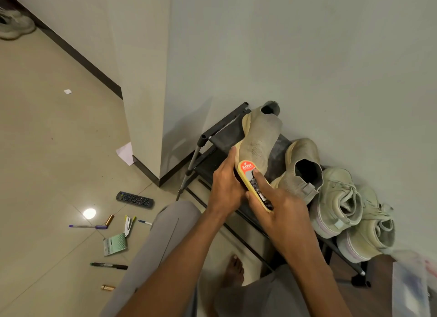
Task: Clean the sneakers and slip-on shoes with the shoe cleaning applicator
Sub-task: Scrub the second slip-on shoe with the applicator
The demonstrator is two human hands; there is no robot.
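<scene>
A: We log the left hand [225,186] holding the toe end of a slip-on shoe [259,139], thumb lying along its pale sole edge, other fingers hidden behind. The right hand [275,210] grips the applicator [254,184], forefinger pressed flat on its label, remaining fingers wrapped under it. The applicator touches the shoe's toe, above the shoe rack [220,137].

B: Risks we note?

A: We judge the shoe could twist out, since only its toe is held and the heel sticks up unsupported. Pushing hard may snag the knit. The second slip-on [300,170], on the rack just beside the hands, could be knocked off by an elbow.

B: Materials?

A: Grey knit upper, soft and finely perforated; cream rubbery sole. The applicator is a yellow oval, glossy label. Two sneakers [350,212] farther along the rack look suede-like, laced. The rack is dark metal tubing.
</scene>
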